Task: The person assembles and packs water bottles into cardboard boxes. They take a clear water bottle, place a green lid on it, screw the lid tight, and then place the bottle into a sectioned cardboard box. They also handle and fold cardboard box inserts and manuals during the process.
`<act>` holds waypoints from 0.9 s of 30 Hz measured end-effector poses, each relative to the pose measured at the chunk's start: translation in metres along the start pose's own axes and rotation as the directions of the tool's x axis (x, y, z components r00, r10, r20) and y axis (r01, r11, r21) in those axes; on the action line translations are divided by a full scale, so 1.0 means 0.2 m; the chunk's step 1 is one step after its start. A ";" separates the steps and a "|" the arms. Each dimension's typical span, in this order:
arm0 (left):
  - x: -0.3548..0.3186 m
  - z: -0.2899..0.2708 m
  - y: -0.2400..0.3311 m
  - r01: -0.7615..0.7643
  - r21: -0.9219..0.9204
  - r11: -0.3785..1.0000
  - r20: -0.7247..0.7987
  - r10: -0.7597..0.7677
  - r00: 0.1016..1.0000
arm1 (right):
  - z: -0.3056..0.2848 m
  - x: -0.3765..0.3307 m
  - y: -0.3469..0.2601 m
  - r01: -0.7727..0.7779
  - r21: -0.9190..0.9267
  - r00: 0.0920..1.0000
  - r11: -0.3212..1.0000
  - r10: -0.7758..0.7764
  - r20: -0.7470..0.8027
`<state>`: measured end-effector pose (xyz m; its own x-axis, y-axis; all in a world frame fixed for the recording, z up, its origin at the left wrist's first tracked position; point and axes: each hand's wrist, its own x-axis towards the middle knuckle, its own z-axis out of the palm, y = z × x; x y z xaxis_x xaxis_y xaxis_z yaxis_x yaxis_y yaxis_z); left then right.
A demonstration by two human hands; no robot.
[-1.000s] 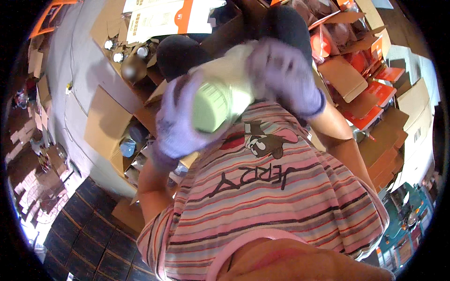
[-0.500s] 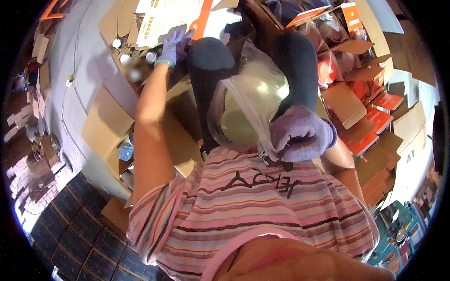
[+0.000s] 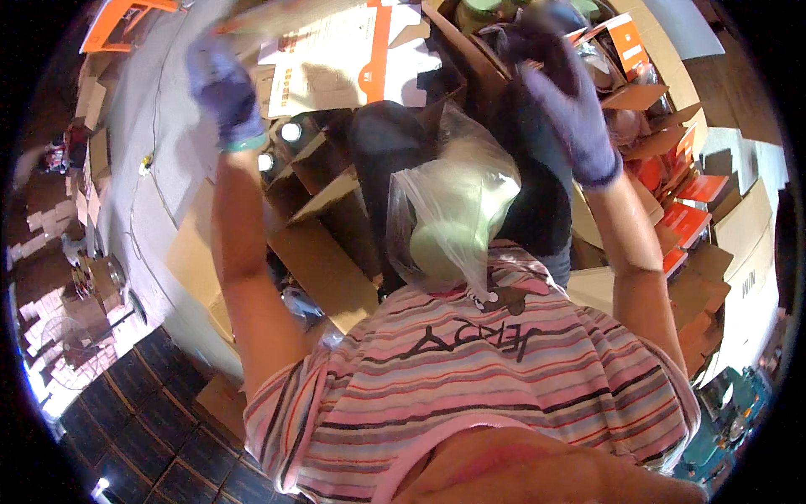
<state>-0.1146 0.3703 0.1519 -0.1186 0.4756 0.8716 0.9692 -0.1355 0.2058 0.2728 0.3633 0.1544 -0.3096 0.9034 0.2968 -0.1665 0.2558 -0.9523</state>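
Across my lap lies a clear plastic bag (image 3: 449, 197) with a pale green, rounded item inside; neither hand touches it. My left hand (image 3: 225, 92), in a lilac knit glove, is raised at the far left beside a brown cardboard flap. Motion smears its fingers, so I cannot tell whether it grips the flap. My right hand (image 3: 575, 118), gloved alike, reaches over my right knee toward the box of bagged items. Its thumb stands apart from the blurred fingers, and nothing shows in it. A white and orange printed carton (image 3: 332, 63) lies beyond my knees, between the hands.
An open cardboard box (image 3: 327, 260) with dividers stands left of my legs, with white-capped items (image 3: 290, 132) at its far end. At right, another large box holds bagged items and orange cartons (image 3: 684, 220). A cable (image 3: 155, 126) runs along the floor at left.
My left hand has come off the printed carton and moved left. My right hand has left the plastic bag and swung forward, its fingers opening. The bag stays on my lap.
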 end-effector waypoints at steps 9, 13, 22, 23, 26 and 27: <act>0.23 -0.27 0.23 -0.360 0.109 0.927 0.025 0.359 0.933 | 0.06 0.33 -0.11 0.163 0.154 0.985 0.975 -0.170 0.039; 0.27 -0.32 0.21 -0.300 0.038 0.953 0.074 0.297 0.952 | 0.01 0.25 -0.05 0.089 -0.052 0.993 0.995 -0.084 0.081; 0.26 -0.28 0.21 0.106 -0.620 0.777 0.135 -0.027 0.990 | 0.21 0.20 -0.18 0.460 -0.179 0.881 0.870 -0.472 -0.028; 0.26 -0.30 0.22 0.091 -0.578 0.811 0.150 -0.004 0.989 | 0.25 0.20 -0.20 0.558 -0.310 0.807 0.770 -0.590 -0.014; 0.25 -0.41 0.23 -0.077 -0.297 0.952 0.181 0.135 0.974 | 0.13 0.20 -0.27 0.505 -0.475 0.862 0.721 -0.396 0.316; 0.24 -0.41 0.22 0.010 -0.366 0.931 0.225 0.078 0.971 | 0.12 0.20 -0.30 0.452 -0.489 0.886 0.747 -0.309 0.347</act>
<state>-0.0961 0.3160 0.2396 0.0089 0.6473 0.7622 0.8215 -0.4393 0.3635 0.2476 0.3768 0.2250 -0.5475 0.6017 0.5816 0.1932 0.7671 -0.6118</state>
